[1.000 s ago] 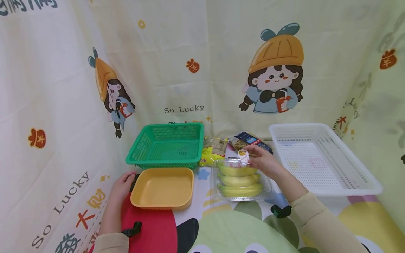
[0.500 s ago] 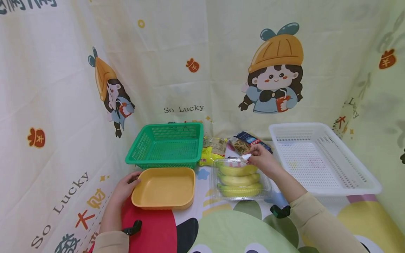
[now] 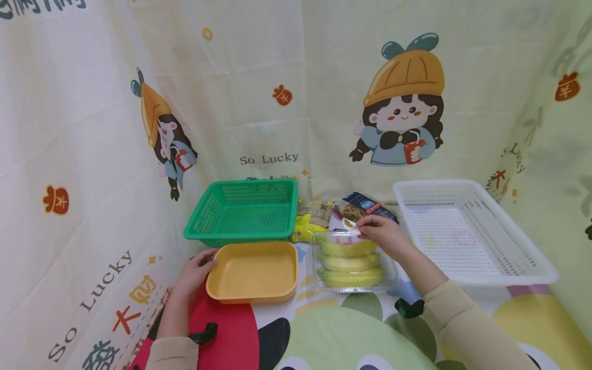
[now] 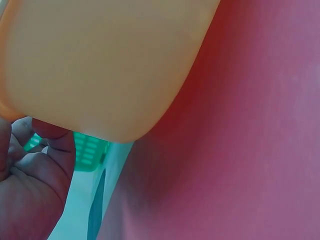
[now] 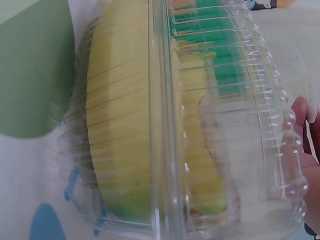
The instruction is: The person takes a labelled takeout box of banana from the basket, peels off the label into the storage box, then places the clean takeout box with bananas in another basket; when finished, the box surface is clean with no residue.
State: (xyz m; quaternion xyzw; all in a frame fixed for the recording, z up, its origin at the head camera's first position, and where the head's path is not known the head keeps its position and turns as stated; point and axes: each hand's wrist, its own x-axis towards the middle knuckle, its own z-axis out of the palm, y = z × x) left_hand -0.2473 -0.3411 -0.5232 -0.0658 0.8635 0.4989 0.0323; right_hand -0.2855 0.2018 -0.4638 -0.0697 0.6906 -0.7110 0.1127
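Observation:
My left hand (image 3: 196, 270) grips the left end of a yellow-orange plastic tub (image 3: 252, 272). In the left wrist view its curled fingers lie right at the edge of the tub (image 4: 100, 65). My right hand (image 3: 383, 234) pinches a small white label (image 3: 349, 224) between thumb and fingertips, over the far edge of a clear lidded container (image 3: 390, 280). Inside the container lie several yellow-green bananas (image 3: 349, 263). The right wrist view shows the ribbed clear lid and a banana (image 5: 122, 115) up close, with the right hand's fingers (image 5: 305, 135) beyond its far side.
A green basket (image 3: 250, 239) stands behind the tub. A white basket (image 3: 509, 281) stands at the right. Between them lie a yellow bag (image 3: 302, 231) and a dark blue packet (image 3: 370, 203) with a clear window. Printed cloth (image 3: 231, 103) walls the back and sides.
My left hand has come to the tub's rim and the tub has shifted right. The label in my right hand has turned, its printed face now seen at a slant. The banana container stays put.

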